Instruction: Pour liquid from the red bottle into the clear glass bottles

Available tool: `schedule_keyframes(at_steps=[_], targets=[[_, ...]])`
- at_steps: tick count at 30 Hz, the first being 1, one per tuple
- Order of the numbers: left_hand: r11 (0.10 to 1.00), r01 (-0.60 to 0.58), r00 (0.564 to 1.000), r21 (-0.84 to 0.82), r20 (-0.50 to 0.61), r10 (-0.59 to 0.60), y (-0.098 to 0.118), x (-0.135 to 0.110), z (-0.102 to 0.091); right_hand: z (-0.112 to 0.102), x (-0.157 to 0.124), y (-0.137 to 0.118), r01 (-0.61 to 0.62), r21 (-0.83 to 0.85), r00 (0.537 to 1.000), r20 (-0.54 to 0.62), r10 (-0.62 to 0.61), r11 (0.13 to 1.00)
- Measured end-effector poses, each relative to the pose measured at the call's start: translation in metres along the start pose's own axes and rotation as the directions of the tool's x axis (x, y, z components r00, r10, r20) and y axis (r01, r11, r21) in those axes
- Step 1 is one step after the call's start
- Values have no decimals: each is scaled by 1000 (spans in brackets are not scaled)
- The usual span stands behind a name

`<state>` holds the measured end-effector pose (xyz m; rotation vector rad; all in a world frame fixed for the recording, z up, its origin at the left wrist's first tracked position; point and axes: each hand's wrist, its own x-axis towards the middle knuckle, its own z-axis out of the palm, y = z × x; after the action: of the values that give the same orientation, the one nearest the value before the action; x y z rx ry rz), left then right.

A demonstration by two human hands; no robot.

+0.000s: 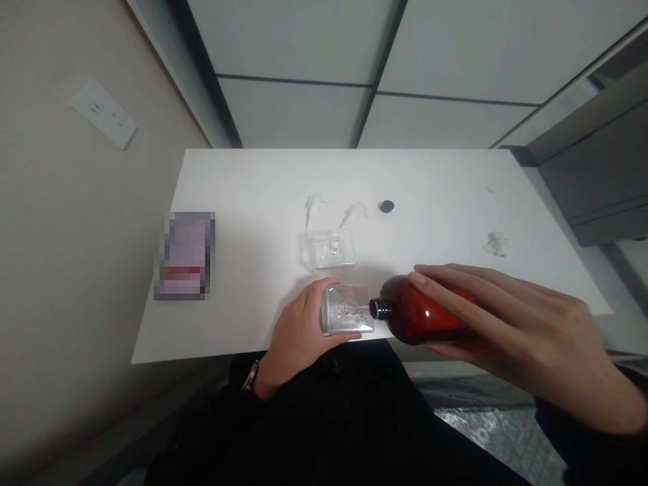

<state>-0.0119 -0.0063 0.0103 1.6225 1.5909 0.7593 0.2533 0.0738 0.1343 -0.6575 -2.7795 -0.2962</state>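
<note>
Wall: a beige wall (61, 223) runs along the far left, with a white wall plate (104, 113) mounted on it above the level of the surface.

Packet: a flat rectangular packet (185, 255), blurred too heavily to read, lies near the left edge of the white surface (253, 189).

Left hand: the left hand (298, 337), with a dark wristwatch (251, 375) on its wrist, is at the near edge of the surface. Its fingers (329, 287) are together, clamped around a clear square glass bottle (347, 309) held just above the surface.

Standing items: a second clear glass bottle (333, 248) sits on the surface just beyond the held one. Two white wisps of cotton (314, 209) lie just past it, and a dark round cap (387, 206) lies a little to their right.

Right hand: the right hand (496, 317) holds an amber bottle (425, 312) tilted nearly level, with its fingers (455, 290) spread along the top and clamped on it. The bottle's black neck (381, 309) points left, touching the right edge of the clear bottle in the left hand.

Far right: a white cotton tuft (497, 244) lies on the surface, and gray drawers (592, 162) stand beyond it.
</note>
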Motion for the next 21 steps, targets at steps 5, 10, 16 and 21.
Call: schedule_keyframes(at_steps=[5, 10, 16, 21], targets=[[1000, 2, 1000, -7, -2, -2, 0, 0, 0, -1, -2, 1, -4, 12, 1000, 15, 4, 1000], [1000, -10, 1000, -18, -1, 10, 0, 0, -1, -1, -2, 0, 3, 2, 1000, 22, -3, 1000], [1000, -13, 1000, -18, 5, 13, -2, 0, 0, -4, -1, 0, 9, 4, 1000, 22, -9, 1000], [1000, -6, 1000, -5, 2, 6, -1, 0, 0, -7, -1, 1, 8, 3, 1000, 26, -8, 1000]])
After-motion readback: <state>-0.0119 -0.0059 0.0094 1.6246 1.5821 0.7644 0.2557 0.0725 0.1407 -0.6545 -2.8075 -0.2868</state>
